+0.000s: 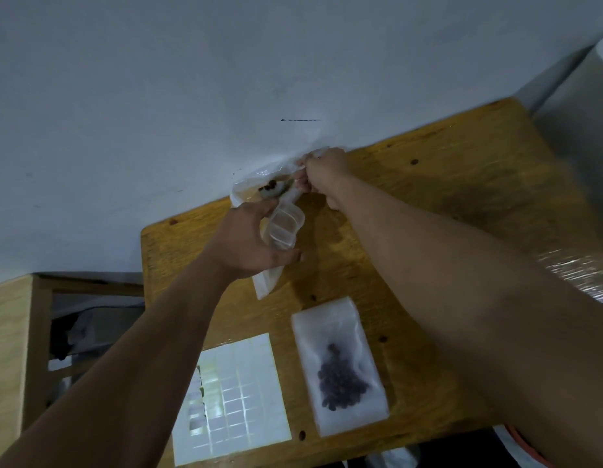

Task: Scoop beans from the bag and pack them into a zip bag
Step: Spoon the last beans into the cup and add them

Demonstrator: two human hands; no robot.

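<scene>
A clear plastic bean bag point(259, 179) lies at the table's far edge against the wall, with a few dark beans point(269, 188) showing inside. My right hand point(322, 175) is closed at the bag's mouth on what looks like a small scoop, whose end sits by those beans. Just in front of the bean bag, my left hand point(249, 238) grips an empty translucent zip bag point(282, 229) with its mouth held wide. That bag's lower end hangs down to the table.
A sealed zip bag with dark beans point(340, 366) lies flat near the front of the wooden table point(462, 184). A white sheet of sticker labels point(235, 396) lies left of it. A roll of shiny film point(583, 271) is at the right edge, and a wooden shelf point(9, 332) stands to the left.
</scene>
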